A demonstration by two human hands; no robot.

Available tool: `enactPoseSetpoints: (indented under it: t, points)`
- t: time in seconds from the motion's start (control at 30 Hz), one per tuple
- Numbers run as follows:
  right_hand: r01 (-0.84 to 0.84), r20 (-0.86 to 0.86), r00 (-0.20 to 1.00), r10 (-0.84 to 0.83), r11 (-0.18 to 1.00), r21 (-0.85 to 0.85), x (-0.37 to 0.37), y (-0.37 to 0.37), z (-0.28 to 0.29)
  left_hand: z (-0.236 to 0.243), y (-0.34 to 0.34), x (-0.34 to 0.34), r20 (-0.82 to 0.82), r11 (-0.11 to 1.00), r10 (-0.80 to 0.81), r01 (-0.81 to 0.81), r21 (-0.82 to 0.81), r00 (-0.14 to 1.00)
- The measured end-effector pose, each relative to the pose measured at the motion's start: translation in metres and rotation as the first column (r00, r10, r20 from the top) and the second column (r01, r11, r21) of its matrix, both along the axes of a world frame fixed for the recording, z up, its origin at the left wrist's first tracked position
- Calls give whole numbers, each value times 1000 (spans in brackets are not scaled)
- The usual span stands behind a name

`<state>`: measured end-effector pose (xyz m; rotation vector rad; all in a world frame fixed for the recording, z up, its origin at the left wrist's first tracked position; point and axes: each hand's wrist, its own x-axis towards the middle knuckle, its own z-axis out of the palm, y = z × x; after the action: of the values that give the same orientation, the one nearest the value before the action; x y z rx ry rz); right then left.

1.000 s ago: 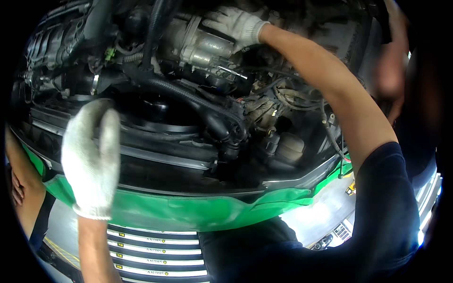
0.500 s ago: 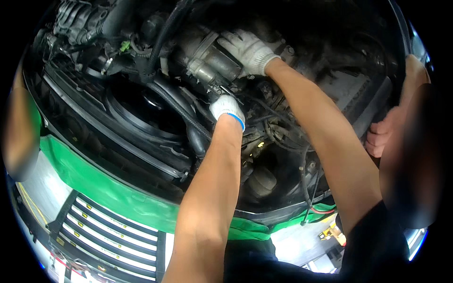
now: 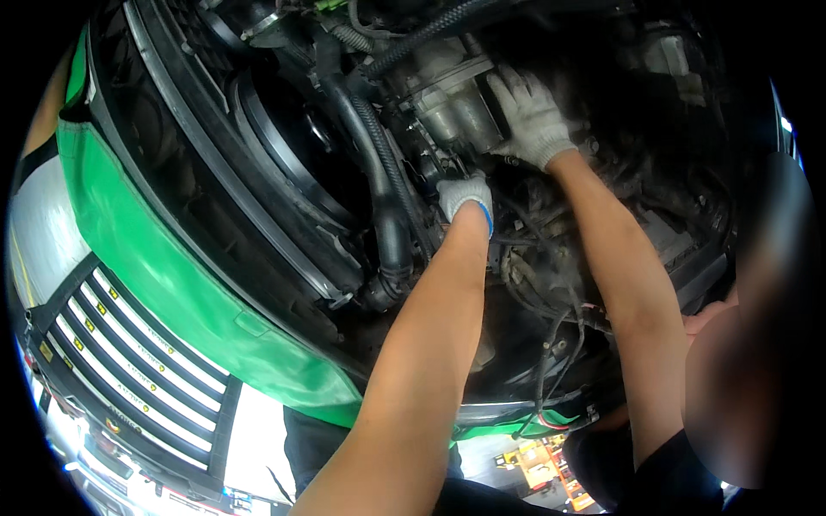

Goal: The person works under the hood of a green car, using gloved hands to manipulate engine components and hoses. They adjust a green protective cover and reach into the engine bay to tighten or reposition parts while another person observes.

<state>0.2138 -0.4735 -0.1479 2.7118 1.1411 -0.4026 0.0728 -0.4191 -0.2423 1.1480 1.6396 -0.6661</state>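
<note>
In the engine bay, my right hand (image 3: 529, 120), in a white knit glove, grips the right side of a dull silver cylindrical housing (image 3: 465, 116) with its fingers spread along it and thumb low. My left hand (image 3: 463, 193), gloved with a blue cuff band, reaches in just below that housing among brackets and fittings; its fingers are hidden. A thick black hose (image 3: 387, 249) and a braided sleeve run past on the left.
A fan shroud (image 3: 267, 138) and long radiator frame (image 3: 215, 146) lie left, behind a green fender cover (image 3: 172, 249). Cables (image 3: 555, 344) hang at lower right. Another person's hand (image 3: 710, 322) is at right; a drawer cabinet (image 3: 138, 370) stands lower left.
My left hand has moved from over the radiator up and right to beneath the housing. My right hand stays at the housing. The view has turned, shifting the engine bay.
</note>
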Motion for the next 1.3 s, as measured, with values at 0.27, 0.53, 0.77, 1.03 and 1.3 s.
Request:
enactPoseSetpoints:
  t: [0.27,0.53,0.77,1.03,1.3]
  points:
    - [13,6,1000,-13,1000,7,-1,-13,-6,30,11,8,28,882,-470,471,-29,882]
    - [66,-31,997,-67,997,-38,-2,-20,-9,20,13,9,296,-186,-925,962,198,-240]
    - [28,-40,999,-30,999,-40,-1,-1,1,-34,-10,-15,113,941,-269,286,-180,957]
    - [38,-37,998,-42,994,-105,-1,3,0,-36,-9,-11,143,25,-990,998,60,16]
    - [57,-18,998,-59,993,-106,-1,-14,-7,-14,-16,-2,17,887,-432,428,-172,902]
